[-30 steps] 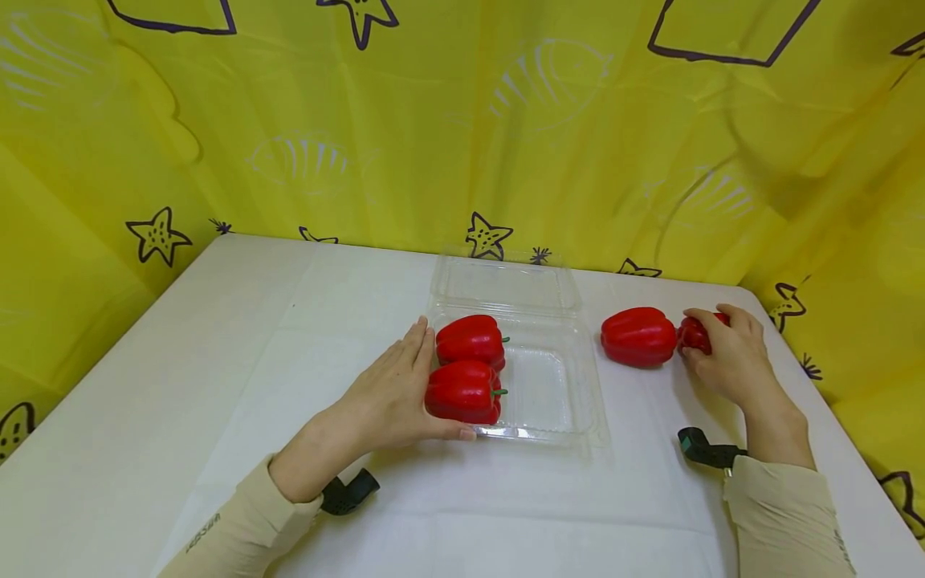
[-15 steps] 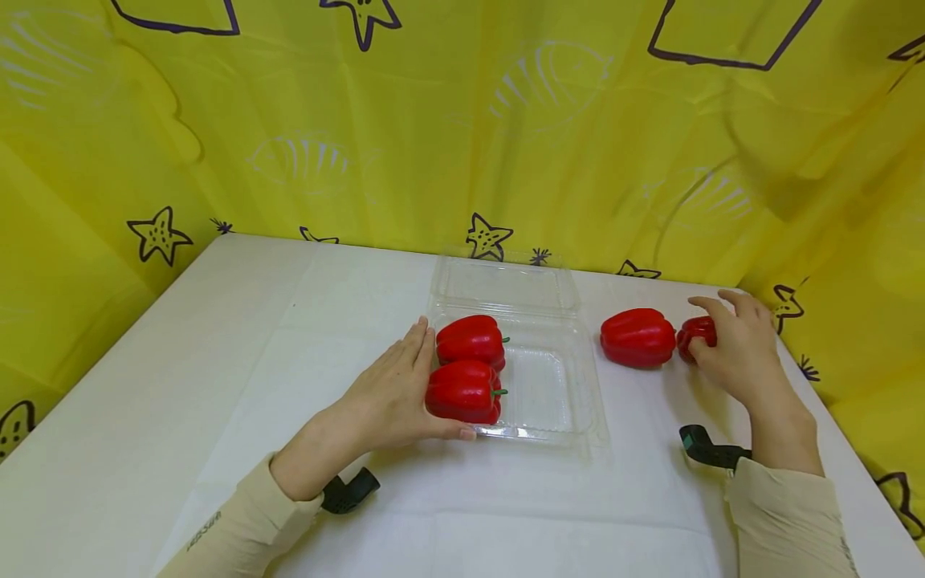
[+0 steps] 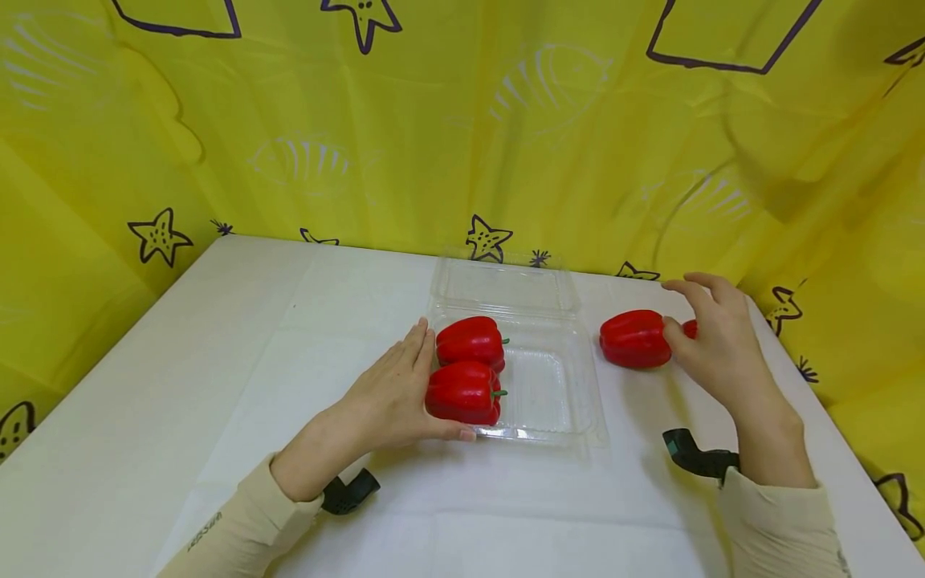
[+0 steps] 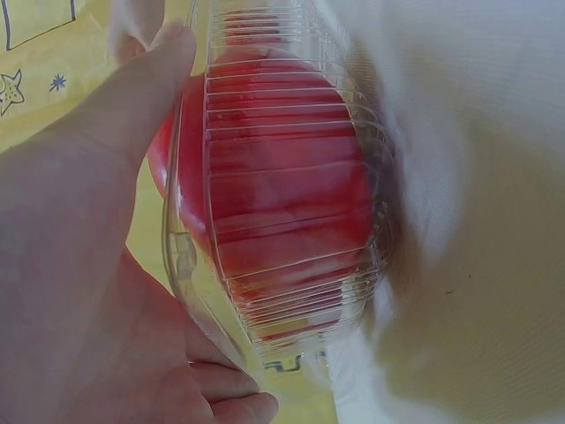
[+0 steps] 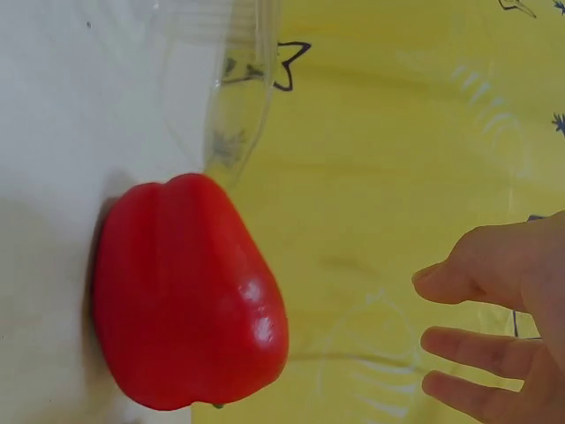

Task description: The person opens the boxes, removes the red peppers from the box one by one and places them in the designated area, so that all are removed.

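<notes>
A clear plastic clamshell box (image 3: 552, 393) lies unfolded on the table, with two red bell peppers (image 3: 464, 393) side by side in its left half. My left hand (image 3: 383, 397) rests against the box's left front corner, fingers straight along the side and thumb along the front edge. In the left wrist view a pepper (image 4: 282, 177) shows through the ribbed wall. To the right of the box lies a large loose bell pepper (image 3: 634, 341). My right hand (image 3: 723, 345) hovers over its right end, fingers spread and holding nothing. It mostly hides another red pepper (image 3: 690, 328) behind it.
The box's lid (image 3: 506, 286) is folded back toward the yellow patterned curtain (image 3: 405, 160) at the table's far edge. White cloth (image 3: 361, 297) covers the tabletop. A black wrist camera (image 3: 350, 491) juts out near the left cuff, another (image 3: 697, 457) near the right.
My right hand has let go of the far-right pepper, lifted, and moved left toward the larger loose pepper. My left hand and the box have stayed put.
</notes>
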`<state>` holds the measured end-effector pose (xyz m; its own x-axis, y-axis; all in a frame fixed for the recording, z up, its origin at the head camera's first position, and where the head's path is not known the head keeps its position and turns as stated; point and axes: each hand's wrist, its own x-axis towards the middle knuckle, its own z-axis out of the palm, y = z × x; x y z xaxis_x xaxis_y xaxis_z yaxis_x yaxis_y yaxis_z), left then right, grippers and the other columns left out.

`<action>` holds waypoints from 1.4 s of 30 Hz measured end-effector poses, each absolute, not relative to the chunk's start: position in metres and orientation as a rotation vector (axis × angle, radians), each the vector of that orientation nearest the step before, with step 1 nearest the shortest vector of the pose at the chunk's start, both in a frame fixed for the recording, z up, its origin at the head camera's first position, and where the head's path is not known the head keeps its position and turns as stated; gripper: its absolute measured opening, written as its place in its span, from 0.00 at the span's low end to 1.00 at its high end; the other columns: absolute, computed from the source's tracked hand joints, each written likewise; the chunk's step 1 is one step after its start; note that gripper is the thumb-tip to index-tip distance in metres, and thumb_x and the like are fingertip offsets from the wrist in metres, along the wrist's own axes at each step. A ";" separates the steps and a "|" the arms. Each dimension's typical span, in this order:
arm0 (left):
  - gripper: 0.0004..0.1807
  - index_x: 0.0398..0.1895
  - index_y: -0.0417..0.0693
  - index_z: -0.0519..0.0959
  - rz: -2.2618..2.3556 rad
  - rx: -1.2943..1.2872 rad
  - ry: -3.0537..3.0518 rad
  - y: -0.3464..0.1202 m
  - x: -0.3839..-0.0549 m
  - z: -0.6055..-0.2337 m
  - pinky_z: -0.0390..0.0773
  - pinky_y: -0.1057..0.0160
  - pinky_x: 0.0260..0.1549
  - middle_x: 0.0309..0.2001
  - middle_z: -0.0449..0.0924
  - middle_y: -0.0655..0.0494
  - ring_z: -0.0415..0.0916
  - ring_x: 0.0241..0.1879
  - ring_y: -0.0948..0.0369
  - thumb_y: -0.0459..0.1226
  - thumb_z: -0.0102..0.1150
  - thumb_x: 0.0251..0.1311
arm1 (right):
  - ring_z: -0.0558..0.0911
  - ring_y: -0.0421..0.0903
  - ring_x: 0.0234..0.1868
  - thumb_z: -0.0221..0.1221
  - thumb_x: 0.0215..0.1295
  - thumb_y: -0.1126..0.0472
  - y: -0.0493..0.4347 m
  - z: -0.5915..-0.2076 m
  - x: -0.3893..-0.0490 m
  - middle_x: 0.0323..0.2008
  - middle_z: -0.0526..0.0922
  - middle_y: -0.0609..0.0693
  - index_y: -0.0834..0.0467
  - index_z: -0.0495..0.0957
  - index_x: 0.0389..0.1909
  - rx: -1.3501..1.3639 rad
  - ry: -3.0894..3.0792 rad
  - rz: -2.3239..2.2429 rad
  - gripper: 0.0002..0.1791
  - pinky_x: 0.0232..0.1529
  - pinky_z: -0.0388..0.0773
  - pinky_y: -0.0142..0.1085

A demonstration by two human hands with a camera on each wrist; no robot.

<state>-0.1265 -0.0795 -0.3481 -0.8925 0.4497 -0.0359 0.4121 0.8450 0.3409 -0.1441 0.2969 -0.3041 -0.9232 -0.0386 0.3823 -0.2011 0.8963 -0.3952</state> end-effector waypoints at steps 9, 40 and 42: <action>0.72 0.78 0.37 0.47 0.499 0.684 2.908 -0.080 -0.126 -0.348 0.64 0.44 0.70 0.80 0.44 0.41 0.50 0.77 0.44 0.71 0.67 0.40 | 0.62 0.70 0.63 0.60 0.59 0.74 0.280 -0.299 -0.139 0.63 0.67 0.71 0.66 0.73 0.60 0.308 -2.632 0.593 0.25 0.54 0.68 0.67; 0.73 0.78 0.36 0.46 0.502 0.682 2.905 -0.080 -0.126 -0.348 0.63 0.44 0.71 0.80 0.43 0.42 0.49 0.78 0.44 0.73 0.65 0.39 | 0.73 0.59 0.61 0.68 0.57 0.66 0.203 -0.309 -0.121 0.58 0.76 0.60 0.59 0.76 0.58 0.742 -2.597 0.388 0.27 0.53 0.81 0.56; 0.72 0.78 0.37 0.47 0.503 0.683 2.906 -0.080 -0.126 -0.348 0.63 0.44 0.71 0.80 0.43 0.42 0.49 0.78 0.44 0.73 0.65 0.39 | 0.73 0.58 0.61 0.69 0.57 0.65 0.198 -0.311 -0.120 0.58 0.76 0.60 0.59 0.76 0.59 0.768 -2.603 0.396 0.27 0.55 0.80 0.56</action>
<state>-0.1258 -0.0798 -0.3482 -0.8922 0.4503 -0.0347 0.4125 0.8437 0.3434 -0.1202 0.1982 -0.3110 -0.7708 -0.4543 0.4466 -0.5666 0.8094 -0.1545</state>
